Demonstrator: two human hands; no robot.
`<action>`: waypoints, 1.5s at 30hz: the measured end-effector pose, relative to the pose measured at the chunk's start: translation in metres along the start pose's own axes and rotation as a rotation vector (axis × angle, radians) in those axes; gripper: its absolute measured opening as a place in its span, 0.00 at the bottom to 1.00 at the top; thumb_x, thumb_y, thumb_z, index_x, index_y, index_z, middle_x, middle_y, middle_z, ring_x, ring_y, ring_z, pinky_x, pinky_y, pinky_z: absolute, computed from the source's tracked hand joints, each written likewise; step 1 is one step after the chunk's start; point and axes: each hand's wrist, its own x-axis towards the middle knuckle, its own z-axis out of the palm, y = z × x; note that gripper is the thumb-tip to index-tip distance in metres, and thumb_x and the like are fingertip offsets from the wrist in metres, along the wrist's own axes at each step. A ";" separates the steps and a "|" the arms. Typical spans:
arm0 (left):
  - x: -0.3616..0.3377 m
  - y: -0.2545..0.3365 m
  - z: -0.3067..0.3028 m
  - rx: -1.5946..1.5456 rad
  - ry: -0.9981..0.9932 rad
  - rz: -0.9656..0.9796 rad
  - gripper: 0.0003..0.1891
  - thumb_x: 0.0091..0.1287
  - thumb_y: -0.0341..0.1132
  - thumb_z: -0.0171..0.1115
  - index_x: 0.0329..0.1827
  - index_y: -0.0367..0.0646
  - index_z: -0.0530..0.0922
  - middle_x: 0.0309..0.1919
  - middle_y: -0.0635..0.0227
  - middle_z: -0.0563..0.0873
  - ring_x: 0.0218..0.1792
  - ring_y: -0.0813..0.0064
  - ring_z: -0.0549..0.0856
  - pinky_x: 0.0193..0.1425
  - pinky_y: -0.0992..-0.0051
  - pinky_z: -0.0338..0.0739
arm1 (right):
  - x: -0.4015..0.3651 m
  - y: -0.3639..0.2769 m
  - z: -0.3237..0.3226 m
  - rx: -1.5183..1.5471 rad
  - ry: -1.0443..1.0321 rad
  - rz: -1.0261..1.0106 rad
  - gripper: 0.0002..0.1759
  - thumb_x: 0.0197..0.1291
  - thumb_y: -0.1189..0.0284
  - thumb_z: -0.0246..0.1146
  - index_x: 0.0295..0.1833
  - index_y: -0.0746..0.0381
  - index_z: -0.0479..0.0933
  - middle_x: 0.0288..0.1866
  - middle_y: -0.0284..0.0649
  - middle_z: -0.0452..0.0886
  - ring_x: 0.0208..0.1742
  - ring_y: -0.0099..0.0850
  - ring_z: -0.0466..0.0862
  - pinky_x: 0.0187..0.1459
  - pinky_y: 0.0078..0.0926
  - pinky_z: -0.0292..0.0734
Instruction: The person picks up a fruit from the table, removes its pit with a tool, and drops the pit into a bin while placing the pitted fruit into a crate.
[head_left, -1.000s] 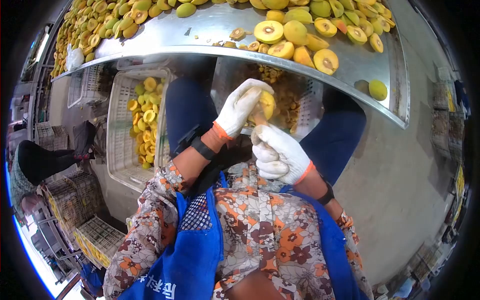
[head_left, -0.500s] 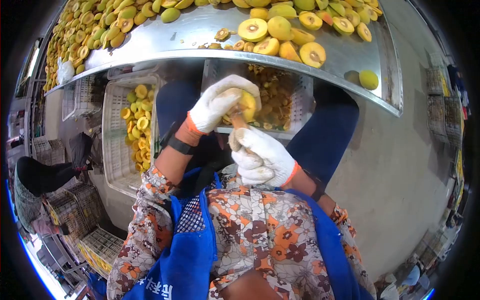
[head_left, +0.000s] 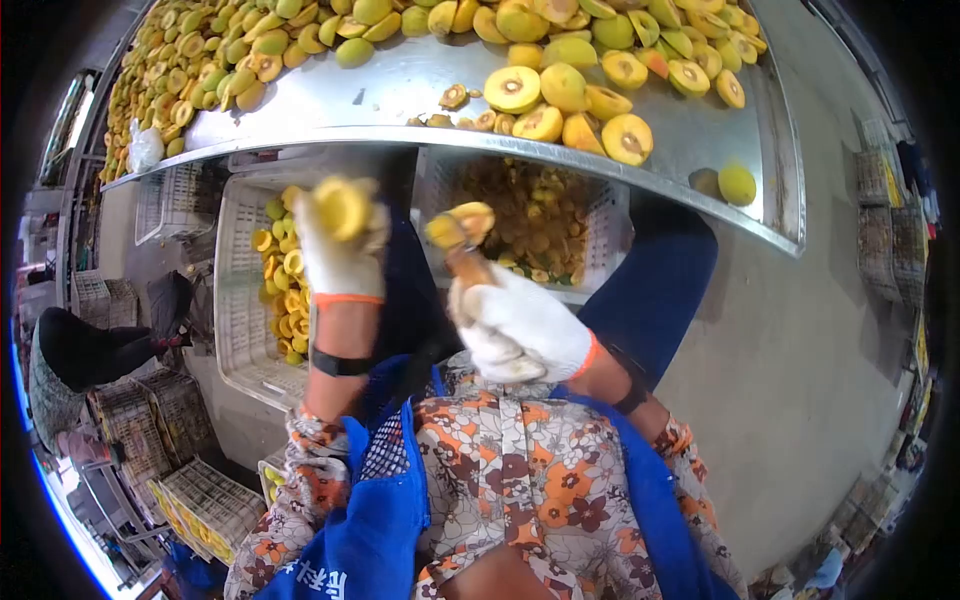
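Left grip (head_left: 345,250), blurred, holds a hollowed yellow fruit half (head_left: 342,208), cavity facing the camera. Right grip (head_left: 520,325) is wrapped around a wooden-handled tool (head_left: 469,268), with a fruit piece (head_left: 468,222) at its far end, between both grips. Beside and below the left grip, a white crate (head_left: 235,300) carries fruit halves (head_left: 290,325); beyond the right grip, a second crate (head_left: 606,225) holds brownish scraps (head_left: 540,215). Farther ahead of both, cut fruit (head_left: 565,88) lies on the desk (head_left: 330,100).

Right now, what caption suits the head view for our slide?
Gloved left hand holds a hollowed fruit half near a crate; the right hand grips a tool with more fruit at its tip.
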 end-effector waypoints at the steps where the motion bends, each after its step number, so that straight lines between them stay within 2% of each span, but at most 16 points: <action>1: 0.009 0.015 -0.005 0.151 0.268 0.158 0.21 0.80 0.57 0.51 0.52 0.48 0.80 0.38 0.62 0.89 0.31 0.69 0.87 0.33 0.73 0.83 | 0.000 0.002 -0.011 -0.071 0.112 -0.089 0.11 0.76 0.63 0.57 0.43 0.58 0.68 0.18 0.27 0.64 0.10 0.17 0.58 0.11 0.19 0.52; 3: 0.025 0.060 -0.045 0.770 0.329 0.386 0.21 0.77 0.52 0.57 0.53 0.42 0.84 0.45 0.63 0.88 0.42 0.65 0.87 0.47 0.68 0.84 | -0.004 0.002 -0.034 -0.179 0.295 -0.134 0.11 0.76 0.63 0.57 0.44 0.58 0.68 0.21 0.27 0.65 0.11 0.17 0.59 0.12 0.18 0.53; 5: 0.025 0.084 -0.053 2.047 0.381 0.796 0.19 0.74 0.46 0.63 0.56 0.41 0.84 0.50 0.59 0.88 0.50 0.63 0.86 0.59 0.64 0.80 | -0.011 0.003 -0.047 -0.126 0.396 -0.090 0.11 0.77 0.63 0.58 0.43 0.57 0.68 0.22 0.27 0.66 0.11 0.16 0.60 0.12 0.18 0.53; 9: 0.046 0.053 0.030 1.586 0.136 0.746 0.20 0.69 0.36 0.70 0.63 0.40 0.82 0.58 0.58 0.85 0.58 0.66 0.84 0.66 0.69 0.77 | -0.014 0.010 -0.056 -0.121 0.345 -0.113 0.11 0.77 0.62 0.59 0.44 0.57 0.69 0.22 0.27 0.67 0.12 0.16 0.60 0.13 0.16 0.53; 12: 0.077 0.000 0.102 1.577 -0.285 0.749 0.27 0.68 0.44 0.69 0.70 0.49 0.78 0.57 0.58 0.86 0.63 0.62 0.82 0.68 0.63 0.76 | -0.012 0.008 -0.057 -0.121 0.357 -0.124 0.11 0.76 0.62 0.60 0.45 0.58 0.70 0.22 0.28 0.68 0.12 0.17 0.60 0.13 0.17 0.54; 15: 0.108 -0.046 0.138 1.614 -0.392 0.568 0.34 0.64 0.49 0.70 0.74 0.51 0.73 0.62 0.56 0.82 0.65 0.54 0.80 0.70 0.59 0.74 | -0.019 0.011 -0.054 -0.145 0.400 -0.146 0.10 0.76 0.64 0.60 0.44 0.57 0.70 0.22 0.28 0.67 0.12 0.17 0.60 0.12 0.18 0.54; 17: 0.114 -0.056 0.151 1.949 -0.603 0.694 0.32 0.64 0.48 0.70 0.70 0.49 0.74 0.63 0.53 0.81 0.64 0.50 0.79 0.68 0.59 0.76 | -0.021 0.012 -0.055 -0.145 0.461 -0.167 0.10 0.76 0.65 0.60 0.45 0.57 0.69 0.22 0.27 0.67 0.12 0.17 0.60 0.13 0.18 0.54; 18: 0.118 -0.061 0.146 1.903 -0.611 0.870 0.27 0.62 0.44 0.72 0.63 0.46 0.76 0.60 0.52 0.81 0.59 0.49 0.82 0.64 0.60 0.79 | -0.024 0.010 -0.054 -0.155 0.504 -0.148 0.09 0.76 0.65 0.60 0.46 0.56 0.68 0.22 0.28 0.68 0.12 0.17 0.61 0.13 0.18 0.55; 21: 0.113 -0.052 0.142 1.638 -0.659 0.760 0.24 0.61 0.44 0.72 0.57 0.45 0.76 0.51 0.54 0.83 0.53 0.47 0.82 0.57 0.56 0.80 | -0.022 0.014 -0.051 -0.329 0.602 -0.198 0.12 0.76 0.61 0.60 0.48 0.56 0.68 0.23 0.27 0.69 0.14 0.18 0.64 0.16 0.18 0.57; 23: 0.090 -0.041 0.138 1.524 -0.613 0.840 0.23 0.58 0.38 0.75 0.53 0.43 0.74 0.47 0.58 0.81 0.49 0.57 0.83 0.54 0.63 0.80 | -0.025 0.004 -0.040 -0.429 0.598 -0.222 0.14 0.75 0.60 0.60 0.51 0.59 0.70 0.24 0.35 0.75 0.17 0.25 0.73 0.19 0.26 0.67; 26: 0.039 -0.024 0.120 0.895 -0.503 0.424 0.25 0.57 0.35 0.74 0.54 0.42 0.72 0.42 0.71 0.78 0.47 0.77 0.80 0.55 0.74 0.78 | -0.021 -0.003 -0.030 -1.044 0.749 -0.500 0.24 0.71 0.58 0.64 0.57 0.68 0.71 0.35 0.62 0.83 0.39 0.58 0.88 0.36 0.50 0.80; 30: -0.014 -0.021 0.103 0.478 -0.472 0.030 0.25 0.59 0.30 0.63 0.62 0.41 0.72 0.50 0.62 0.83 0.49 0.73 0.84 0.58 0.73 0.81 | -0.014 -0.009 -0.003 -1.296 0.767 -0.649 0.21 0.71 0.61 0.63 0.57 0.68 0.70 0.36 0.64 0.82 0.41 0.64 0.85 0.36 0.55 0.79; 37: -0.020 -0.042 0.080 0.164 -0.401 -0.117 0.12 0.78 0.39 0.55 0.58 0.45 0.74 0.48 0.65 0.83 0.48 0.75 0.85 0.54 0.74 0.82 | -0.009 0.005 -0.011 -1.579 0.796 -0.557 0.13 0.73 0.68 0.60 0.55 0.65 0.76 0.36 0.53 0.80 0.32 0.53 0.86 0.32 0.47 0.82; 39: -0.026 -0.042 0.087 0.349 -0.333 -0.050 0.11 0.81 0.42 0.53 0.54 0.46 0.76 0.47 0.68 0.83 0.48 0.77 0.84 0.54 0.76 0.81 | -0.011 0.012 -0.024 -1.972 0.658 -0.842 0.13 0.74 0.67 0.59 0.55 0.63 0.79 0.38 0.52 0.81 0.30 0.47 0.86 0.30 0.42 0.83; 42: -0.024 -0.046 0.080 0.361 -0.336 -0.047 0.14 0.83 0.46 0.51 0.50 0.45 0.78 0.44 0.70 0.82 0.45 0.79 0.83 0.53 0.76 0.80 | -0.015 0.007 -0.010 -1.907 0.695 -0.590 0.14 0.73 0.66 0.59 0.55 0.65 0.79 0.39 0.57 0.82 0.30 0.48 0.87 0.29 0.43 0.83; 45: -0.024 -0.045 0.080 0.414 -0.320 -0.061 0.17 0.83 0.48 0.49 0.49 0.44 0.78 0.42 0.71 0.82 0.43 0.80 0.82 0.52 0.76 0.79 | -0.015 0.013 -0.013 -2.030 0.778 -0.623 0.15 0.73 0.65 0.60 0.52 0.67 0.78 0.35 0.57 0.83 0.28 0.48 0.86 0.28 0.43 0.83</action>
